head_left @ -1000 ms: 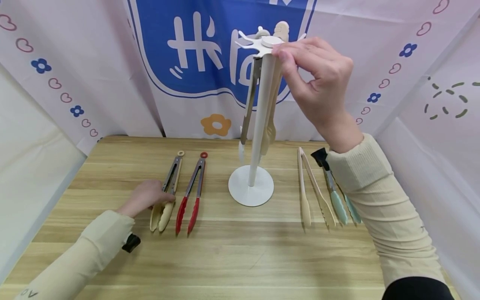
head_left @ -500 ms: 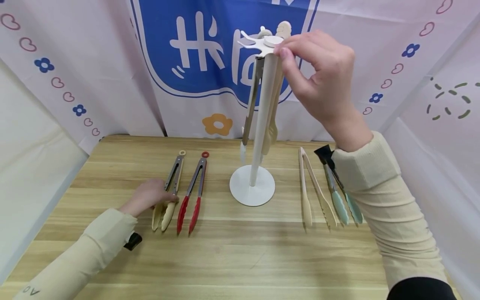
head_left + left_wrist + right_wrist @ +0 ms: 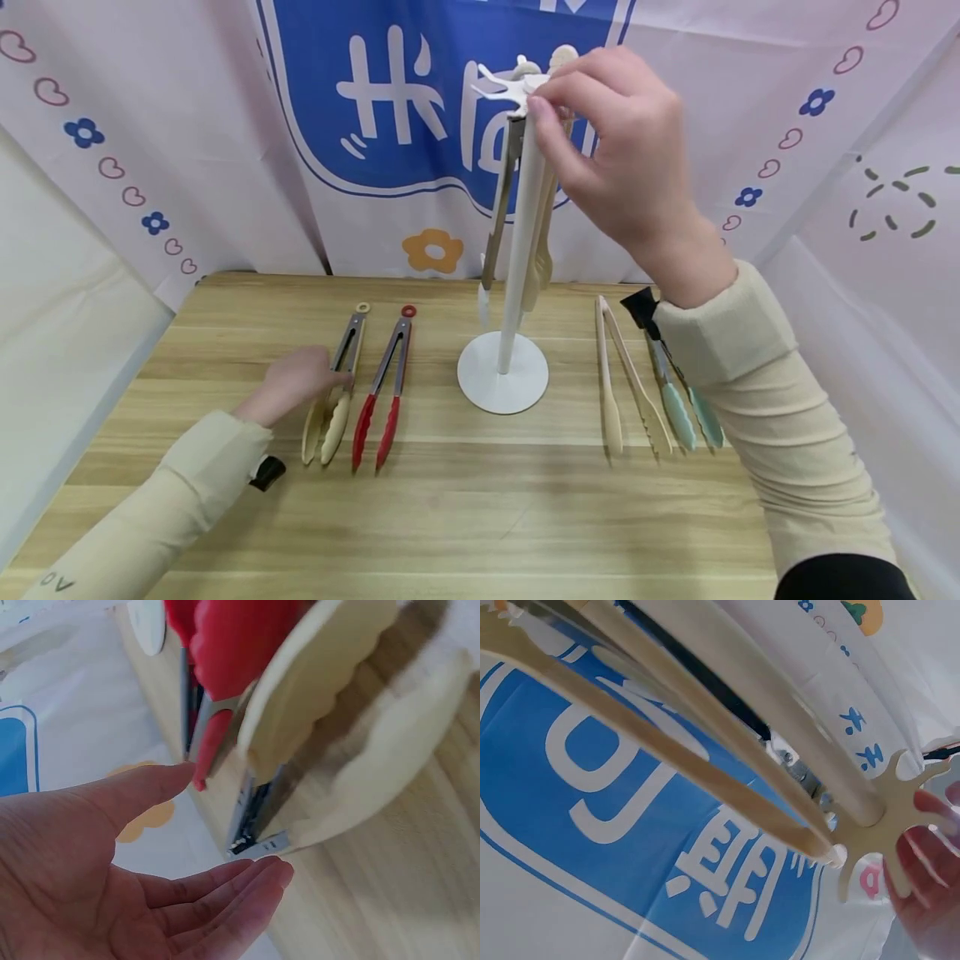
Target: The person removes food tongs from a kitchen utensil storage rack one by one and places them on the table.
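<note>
A white utensil stand (image 3: pixel 517 275) with a hooked top stands upright near the back of the table. My right hand (image 3: pixel 630 146) holds its top, with thumb and fingers at a hook arm (image 3: pixel 896 874) in the right wrist view. On it hang a grey-handled utensil (image 3: pixel 498 217) and beige utensils (image 3: pixel 542 262), their heads partly hidden behind the pole. My left hand (image 3: pixel 294 383) is over the cream-tipped tongs (image 3: pixel 336 429); the left wrist view shows its thumb and fingers apart, not closed around them. Red-tipped tongs (image 3: pixel 387 425) lie just right of these.
Beige tongs (image 3: pixel 611 417) and teal-tipped tongs (image 3: pixel 677 412) lie on the right of the wooden table (image 3: pixel 450 525), the latter partly under my right sleeve. A printed cloth (image 3: pixel 375 225) hangs behind the table's back edge.
My right hand has shifted slightly left, further over the stand's top. My left hand has moved a little up along the cream-tipped tongs, which stay where they lay.
</note>
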The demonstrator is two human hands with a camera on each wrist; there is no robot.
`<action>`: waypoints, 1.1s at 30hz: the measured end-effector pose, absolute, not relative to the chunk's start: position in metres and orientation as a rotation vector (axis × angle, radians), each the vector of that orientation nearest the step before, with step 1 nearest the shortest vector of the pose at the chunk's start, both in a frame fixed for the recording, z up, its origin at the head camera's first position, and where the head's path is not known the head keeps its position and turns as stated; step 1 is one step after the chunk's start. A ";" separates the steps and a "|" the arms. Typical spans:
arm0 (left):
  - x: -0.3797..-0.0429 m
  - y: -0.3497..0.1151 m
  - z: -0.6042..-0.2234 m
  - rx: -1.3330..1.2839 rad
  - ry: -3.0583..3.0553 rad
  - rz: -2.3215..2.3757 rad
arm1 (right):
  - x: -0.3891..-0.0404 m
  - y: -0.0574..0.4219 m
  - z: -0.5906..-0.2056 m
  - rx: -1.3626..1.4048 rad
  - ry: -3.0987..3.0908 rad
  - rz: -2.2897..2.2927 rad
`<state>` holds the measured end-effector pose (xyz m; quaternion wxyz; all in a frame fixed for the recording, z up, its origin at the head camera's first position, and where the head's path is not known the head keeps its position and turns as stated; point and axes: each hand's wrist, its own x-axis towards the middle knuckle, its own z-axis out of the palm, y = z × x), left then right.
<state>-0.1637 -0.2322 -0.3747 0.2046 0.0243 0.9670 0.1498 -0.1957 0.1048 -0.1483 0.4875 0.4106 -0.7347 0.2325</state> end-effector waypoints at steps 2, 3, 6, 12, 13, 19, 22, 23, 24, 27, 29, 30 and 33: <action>-0.165 -0.230 -0.373 0.072 2.703 0.422 | -0.193 0.102 -0.148 0.964 -1.817 0.532; -0.166 -0.228 -0.372 0.070 2.704 0.433 | -0.191 0.101 -0.148 0.946 -1.838 0.511; -0.169 -0.223 -0.370 0.050 2.698 0.455 | -0.188 0.097 -0.149 0.893 -1.877 0.455; -0.174 -0.210 -0.367 0.005 2.692 0.440 | -0.184 0.090 -0.152 0.807 -1.817 0.444; -0.174 -0.209 -0.367 0.004 2.693 0.438 | -0.184 0.088 -0.153 0.795 -1.807 0.439; -0.177 -0.203 -0.364 0.013 2.702 0.422 | -0.182 0.084 -0.157 0.764 -1.775 0.408; -0.177 -0.202 -0.364 0.016 2.704 0.409 | -0.183 0.082 -0.157 0.768 -1.774 0.408; -0.177 -0.201 -0.364 0.016 2.704 0.407 | -0.183 0.082 -0.157 0.768 -1.778 0.406; -0.177 -0.201 -0.365 0.017 2.704 0.410 | -0.182 0.082 -0.157 0.769 -1.785 0.401; -0.177 -0.200 -0.365 0.025 2.702 0.418 | -0.182 0.081 -0.157 0.756 -1.788 0.405; -0.177 -0.200 -0.365 0.033 2.703 0.425 | -0.183 0.080 -0.158 0.742 -1.777 0.414; -0.177 -0.199 -0.365 0.037 2.705 0.425 | -0.183 0.080 -0.158 0.736 -1.768 0.423; -0.176 -0.201 -0.364 0.036 2.709 0.427 | -0.183 0.078 -0.158 0.732 -1.743 0.460</action>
